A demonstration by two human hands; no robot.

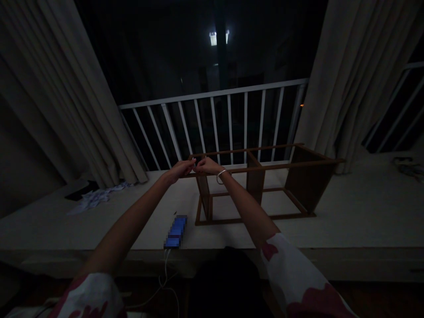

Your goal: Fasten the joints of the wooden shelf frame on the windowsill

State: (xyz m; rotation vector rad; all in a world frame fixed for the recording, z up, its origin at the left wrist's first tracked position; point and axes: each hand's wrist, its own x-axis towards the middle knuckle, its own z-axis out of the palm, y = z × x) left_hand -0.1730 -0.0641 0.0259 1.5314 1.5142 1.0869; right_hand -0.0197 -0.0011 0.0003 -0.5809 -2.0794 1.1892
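A brown wooden shelf rack [255,183] lies on its side on the pale window ledge. Both my hands are together at its upper left corner. My left hand [180,170] has its fingers drawn together by the end of the rail. Close beside it, my right hand [208,165] is closed in a pinch over the same corner, with a bangle [222,176] on the wrist. Whatever lies between the fingertips is too small and dark to make out.
A phone [176,232] with a blurred blue screen lies near the ledge's front edge, and a white cable [165,269] hangs from it. Crumpled patterned cloth or paper [96,198] is at the left. A white railing [212,95] stands behind the rack, between curtains [351,79].
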